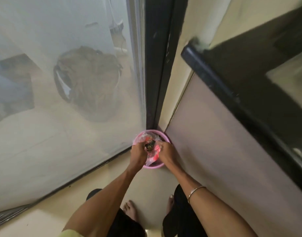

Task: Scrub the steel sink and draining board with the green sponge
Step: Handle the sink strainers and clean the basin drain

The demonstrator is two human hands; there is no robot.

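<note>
Both hands work over a small pink bin on the floor. The left hand (137,155) has its grip closed on a dark wet clump (149,145) of what looks like food waste, fingers curled around it, and it holds the clump just above the open mouth of a thin plastic bag (152,157) with red print. The right hand (165,151) pinches the edge of this bag, its grip clamped on the plastic to keep the mouth open. The bag lines the pink bin (151,166), which stands on the floor in the corner where a glass sliding door (69,100) meets its dark frame (157,65), close against a cabinet panel (223,151). The person stands barefoot behind the bin, and a thin bangle (196,192) is on the right forearm. The steel sink, the draining board and the green sponge do not show at all (only a dark counter edge (215,79), the desk, crosses the upper right). I judge that the sink lies somewhere up and to the right, on that desk, so the right hand is on the nearer side. The scrubbing seems not yet begun; this looks like clearing waste first. The long axis of the sponge cannot be told from here.
</note>
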